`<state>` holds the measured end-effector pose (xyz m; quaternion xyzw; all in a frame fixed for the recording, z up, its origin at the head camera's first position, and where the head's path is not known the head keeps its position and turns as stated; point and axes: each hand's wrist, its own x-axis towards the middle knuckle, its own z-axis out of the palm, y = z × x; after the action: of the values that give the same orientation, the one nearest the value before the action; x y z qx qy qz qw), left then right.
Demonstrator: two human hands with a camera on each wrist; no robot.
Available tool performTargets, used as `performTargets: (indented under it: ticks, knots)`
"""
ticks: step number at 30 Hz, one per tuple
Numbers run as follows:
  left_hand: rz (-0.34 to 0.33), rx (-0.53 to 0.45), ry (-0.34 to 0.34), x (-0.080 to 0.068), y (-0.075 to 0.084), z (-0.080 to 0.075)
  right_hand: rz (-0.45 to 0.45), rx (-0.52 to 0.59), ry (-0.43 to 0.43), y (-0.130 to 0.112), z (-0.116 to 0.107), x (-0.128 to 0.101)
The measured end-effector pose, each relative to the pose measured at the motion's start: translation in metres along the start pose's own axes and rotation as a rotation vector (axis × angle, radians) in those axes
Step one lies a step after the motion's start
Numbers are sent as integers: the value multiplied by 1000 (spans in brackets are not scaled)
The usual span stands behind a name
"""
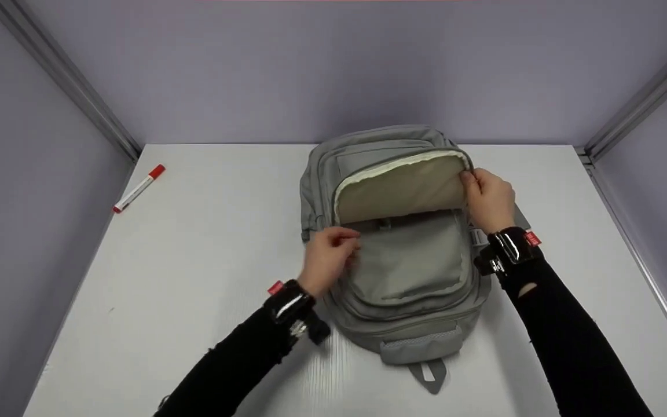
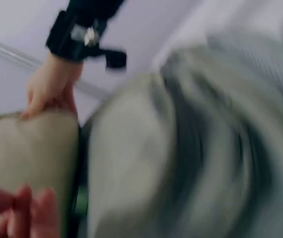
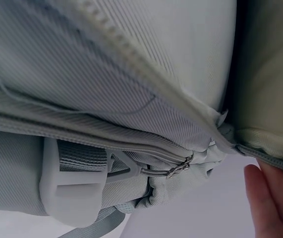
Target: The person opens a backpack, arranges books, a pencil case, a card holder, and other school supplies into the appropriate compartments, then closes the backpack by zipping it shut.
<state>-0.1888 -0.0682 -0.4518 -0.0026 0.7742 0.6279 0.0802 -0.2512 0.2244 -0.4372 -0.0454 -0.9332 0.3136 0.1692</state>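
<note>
A grey backpack (image 1: 409, 260) lies on the white table with its top loop toward me. Its front pocket is unzipped, and the pocket flap (image 1: 403, 188) is folded up, showing a beige lining. My right hand (image 1: 491, 200) pinches the flap's right edge between thumb and fingers. Over the left side of the pocket opening is my left hand (image 1: 327, 258), its fingers loosely bent with nothing seen between them. Blurred left fingertips (image 2: 20, 210) show in front of the lining in the left wrist view. A pale plastic buckle (image 3: 74, 183) sits on the backpack's side in the right wrist view.
A white marker (image 1: 138, 189) with a red cap lies at the table's far left. Grey-lilac panels (image 1: 241, 75) stand behind the table and along both sides. The backpack's top loop (image 1: 429, 376) points toward the near edge.
</note>
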Motion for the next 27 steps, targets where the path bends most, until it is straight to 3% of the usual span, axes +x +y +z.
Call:
performTargets:
  ticks: [2, 4, 5, 7, 9, 11, 15, 18, 22, 27]
  knots:
    - [183, 298, 49, 6, -16, -37, -1, -4, 5, 2, -5, -4]
    - [324, 566, 165, 18, -35, -77, 2, -7, 15, 5, -10, -8]
    - [359, 672, 223, 25, -45, -99, 3, -7, 23, 6, -12, -11]
    - [346, 834, 330, 35, -63, -142, 4, -9, 38, 8, -17, -16]
    - [252, 918, 398, 42, -76, -183, 4, -9, 53, 9, -20, -21]
    - [100, 978, 422, 43, -84, -220, 2, -8, 58, 9, -23, -27]
    - [-220, 1033, 393, 32, -90, -276, -1, 6, 40, 6, -27, -40]
    - [-393, 1020, 348, 23, -91, -306, 9, 14, 18, 3, -30, -50]
    - [-519, 976, 284, 14, -97, -333, 14, 9, -1, -1, -34, -62]
    - [-562, 923, 221, 4, -112, -349, 8, 9, -20, -4, -42, -75]
